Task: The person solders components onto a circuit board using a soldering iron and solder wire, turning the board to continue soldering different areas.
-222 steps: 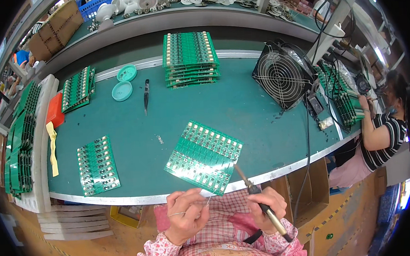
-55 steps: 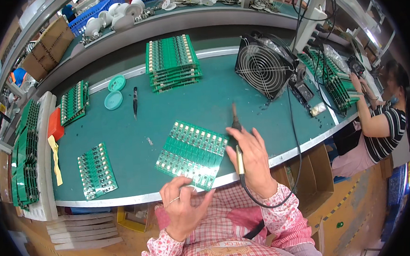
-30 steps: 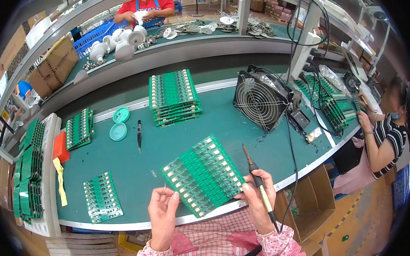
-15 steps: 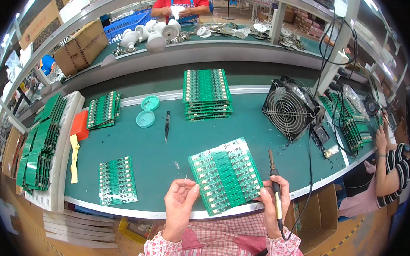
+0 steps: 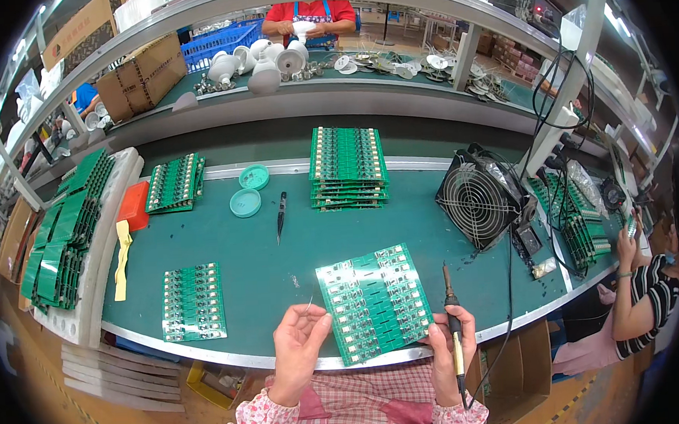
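A green circuit board panel [image 5: 377,308] with rows of small parts is held slightly tilted above the front edge of the bench. My right hand [image 5: 444,352] grips its lower right edge with thumb and fingers. The same hand holds a soldering iron [image 5: 456,335], tip pointing up and away from the panel. At the panel's left edge, my left hand [image 5: 299,346] is closed in a pinch on a thin strand of solder wire [image 5: 310,302], whose end sticks up. Whether my left fingers touch the panel I cannot tell. Another panel [image 5: 193,302] lies flat to the left.
A stack of panels [image 5: 346,165] stands at the back, with black tweezers [image 5: 281,217] and two turquoise round dishes [image 5: 244,203] beside it. More panels fill a white foam tray [image 5: 127,185] at left. A fan [image 5: 473,199] stands right. Co-workers sit opposite and at right.
The panel has turned a little more upright and sits slightly lower in the picture. Both hands keep their holds. The whole view has shifted a little.
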The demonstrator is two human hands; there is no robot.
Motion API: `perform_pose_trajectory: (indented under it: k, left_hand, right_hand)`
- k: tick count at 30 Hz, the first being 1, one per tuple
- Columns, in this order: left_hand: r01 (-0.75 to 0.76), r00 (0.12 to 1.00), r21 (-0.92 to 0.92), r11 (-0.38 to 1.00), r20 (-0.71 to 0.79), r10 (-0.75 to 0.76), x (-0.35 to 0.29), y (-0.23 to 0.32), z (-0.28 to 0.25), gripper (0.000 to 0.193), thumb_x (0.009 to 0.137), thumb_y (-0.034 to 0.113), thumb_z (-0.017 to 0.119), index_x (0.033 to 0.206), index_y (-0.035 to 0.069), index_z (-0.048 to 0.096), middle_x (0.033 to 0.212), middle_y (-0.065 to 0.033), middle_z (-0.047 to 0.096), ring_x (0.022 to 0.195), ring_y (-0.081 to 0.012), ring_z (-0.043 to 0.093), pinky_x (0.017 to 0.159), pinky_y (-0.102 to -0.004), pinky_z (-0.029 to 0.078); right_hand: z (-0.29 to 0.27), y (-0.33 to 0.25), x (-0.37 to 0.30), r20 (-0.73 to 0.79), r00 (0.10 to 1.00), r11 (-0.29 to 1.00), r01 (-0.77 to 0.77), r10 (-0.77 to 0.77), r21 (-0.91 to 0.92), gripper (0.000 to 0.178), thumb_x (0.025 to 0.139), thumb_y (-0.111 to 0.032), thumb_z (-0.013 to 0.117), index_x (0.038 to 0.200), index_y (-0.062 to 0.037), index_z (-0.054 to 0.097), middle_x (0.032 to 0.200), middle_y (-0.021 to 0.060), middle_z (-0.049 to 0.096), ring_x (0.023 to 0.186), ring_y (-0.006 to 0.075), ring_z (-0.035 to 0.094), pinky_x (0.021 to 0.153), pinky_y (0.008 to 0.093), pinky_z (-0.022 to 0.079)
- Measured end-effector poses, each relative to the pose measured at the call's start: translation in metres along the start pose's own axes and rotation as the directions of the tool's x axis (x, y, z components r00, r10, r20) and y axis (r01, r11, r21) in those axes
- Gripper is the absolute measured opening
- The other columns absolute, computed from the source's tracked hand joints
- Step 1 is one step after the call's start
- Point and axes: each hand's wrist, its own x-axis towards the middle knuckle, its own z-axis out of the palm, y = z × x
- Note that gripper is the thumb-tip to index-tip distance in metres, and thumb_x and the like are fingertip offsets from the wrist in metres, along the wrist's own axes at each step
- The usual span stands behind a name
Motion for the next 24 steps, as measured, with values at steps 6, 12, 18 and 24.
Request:
perform_pose_trajectory:
  k: [6,12,18,24]
  left_hand:
    - [-0.015,0.999,0.002,1.0,0.032,0.015,0.0,-0.003,0.001,0.017,0.093,-0.001,0.062,0.108,-0.002,0.054,0.1,-0.0076,0.064,0.092,-0.0099,0.062,0.082,-0.0229,0.05]
    - [0.084,0.996,-0.076,0.994,0.026,-0.082,0.012,0.013,-0.005,0.021,0.103,0.021,0.05,0.108,0.001,0.056,0.096,-0.0045,0.065,0.084,-0.0104,0.062,0.078,-0.0265,0.049]
    - [0.078,0.961,0.149,0.986,0.251,-0.114,0.027,0.025,-0.008,0.023,0.102,0.022,0.053,0.109,0.001,0.058,0.1,-0.0023,0.066,0.087,-0.0068,0.059,0.082,-0.0241,0.046]
    - [0.246,0.84,0.25,0.936,0.426,-0.335,0.03,0.034,0.006,0.021,0.1,0.016,0.057,0.112,-0.001,0.06,0.102,-0.0031,0.067,0.09,-0.0064,0.06,0.083,-0.0227,0.046]
  right_hand:
    - [-0.001,-0.005,0.0,-0.017,1.0,0.998,-0.018,0.019,0.055,0.039,0.091,0.001,0.062,0.126,0.0003,0.045,0.107,0.0122,0.058,0.09,0.017,0.066,0.073,0.0304,0.062]
    - [-0.007,-0.009,0.002,0.033,0.996,0.983,-0.087,0.082,0.16,0.04,0.091,0.002,0.061,0.128,0.0008,0.044,0.107,0.0138,0.058,0.091,0.0198,0.067,0.072,0.0317,0.063]
    - [-0.017,-0.011,-0.006,0.077,0.993,0.98,-0.103,0.09,0.173,0.041,0.09,0.005,0.061,0.127,0.0013,0.045,0.107,0.0136,0.06,0.092,0.0191,0.067,0.072,0.0315,0.063]
    - [-0.04,-0.019,-0.017,0.097,0.991,0.988,-0.098,0.087,0.121,0.041,0.089,0.006,0.063,0.127,0.0009,0.046,0.108,0.0139,0.06,0.094,0.0198,0.067,0.074,0.0326,0.063]
